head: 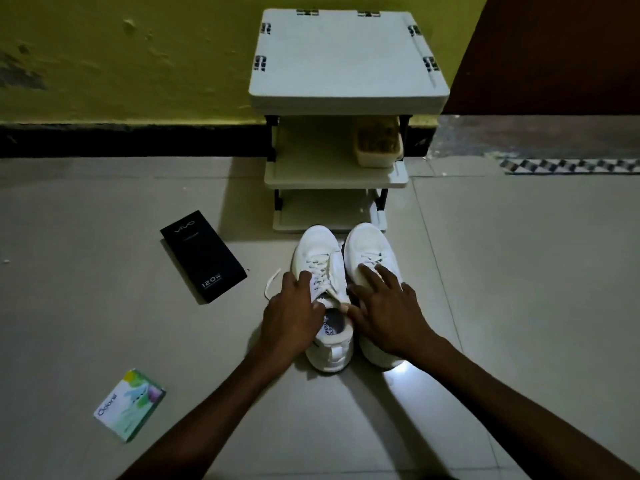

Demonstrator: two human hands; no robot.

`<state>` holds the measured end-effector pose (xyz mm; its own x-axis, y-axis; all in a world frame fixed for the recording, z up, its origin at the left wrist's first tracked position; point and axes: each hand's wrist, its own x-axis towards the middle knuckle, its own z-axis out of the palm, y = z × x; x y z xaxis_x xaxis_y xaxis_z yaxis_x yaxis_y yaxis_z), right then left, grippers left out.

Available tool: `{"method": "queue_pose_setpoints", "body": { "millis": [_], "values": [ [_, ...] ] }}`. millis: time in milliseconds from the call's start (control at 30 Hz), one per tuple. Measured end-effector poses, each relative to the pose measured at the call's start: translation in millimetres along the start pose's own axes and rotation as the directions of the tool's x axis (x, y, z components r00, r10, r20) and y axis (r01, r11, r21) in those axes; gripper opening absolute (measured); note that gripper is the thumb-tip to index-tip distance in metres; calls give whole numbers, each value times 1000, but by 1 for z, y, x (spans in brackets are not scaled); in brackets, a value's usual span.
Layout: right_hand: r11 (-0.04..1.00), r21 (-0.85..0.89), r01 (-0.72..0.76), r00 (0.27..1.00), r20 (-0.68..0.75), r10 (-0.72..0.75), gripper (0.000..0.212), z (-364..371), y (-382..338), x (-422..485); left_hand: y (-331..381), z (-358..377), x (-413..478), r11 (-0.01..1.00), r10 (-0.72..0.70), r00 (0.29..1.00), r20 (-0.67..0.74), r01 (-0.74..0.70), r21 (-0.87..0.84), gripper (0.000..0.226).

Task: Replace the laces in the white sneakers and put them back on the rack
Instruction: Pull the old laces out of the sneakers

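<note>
Head view: left grip [294, 306] clasps left sneaker [318, 247]; right grip [384, 313] rests flat atop right sneaker [369, 244].

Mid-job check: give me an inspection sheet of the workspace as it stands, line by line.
Surface: pale tiled floor, dimly lit.
Job's things: left sneaker and right sneaker side by side on the floor, toes toward the white rack; both show laces; a loose lace end lies left of the left sneaker.
Clutter: black box and green-and-white box on the floor at left; beige tub on the rack's middle shelf.
Hands: left hand holds the left sneaker at its opening; right hand rests with straight fingers on the right sneaker.
Cables: nothing seen.
Surroundings: yellow wall with dark skirting behind the rack.
</note>
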<state>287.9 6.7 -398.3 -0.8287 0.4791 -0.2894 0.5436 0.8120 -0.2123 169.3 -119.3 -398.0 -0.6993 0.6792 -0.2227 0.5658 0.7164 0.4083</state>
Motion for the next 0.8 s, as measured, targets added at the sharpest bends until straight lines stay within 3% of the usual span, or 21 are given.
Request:
{"method": "queue_pose_setpoints", "body": {
  "millis": [167,300,400,467,533,600,733,800],
  "values": [
    [999,0,50,997,-57,-50,39,4,20,-7,-6,-2,-6,1000,11,999,-37,-10,9,46],
    [998,-60,11,1000,-28,-12,40,-3,31,-2,-12,-4,-11,999,16,999,-46,-18,-43,42],
    [988,-157,-10,986,-166,-16,41,-11,25,-5,-16,-5,-16,996,31,996,-85,-37,-79,39],
    [997,-59,55,965,-255,-69,35,-15,2,-8,-18,-5,-18,994,38,992,-117,-50,-97,39],
    [990,106,96,974,-217,-72,31,-17,-27,-9,-17,-5,-19,995,29,991,-129,-41,-94,40],
    [991,110,80,989,-130,-65,32,-14,-43,-3,-13,-3,-17,995,17,992,-127,-29,-92,38],
    [986,144,80,981,-187,-52,32,-4,-44,8,-6,-5,-16,992,-8,994,-105,-6,-126,38],
    [985,152,81,980,-191,-51,45,2,-42,10,-9,-10,-14,980,-21,998,-57,10,-200,45]
  ]
}}
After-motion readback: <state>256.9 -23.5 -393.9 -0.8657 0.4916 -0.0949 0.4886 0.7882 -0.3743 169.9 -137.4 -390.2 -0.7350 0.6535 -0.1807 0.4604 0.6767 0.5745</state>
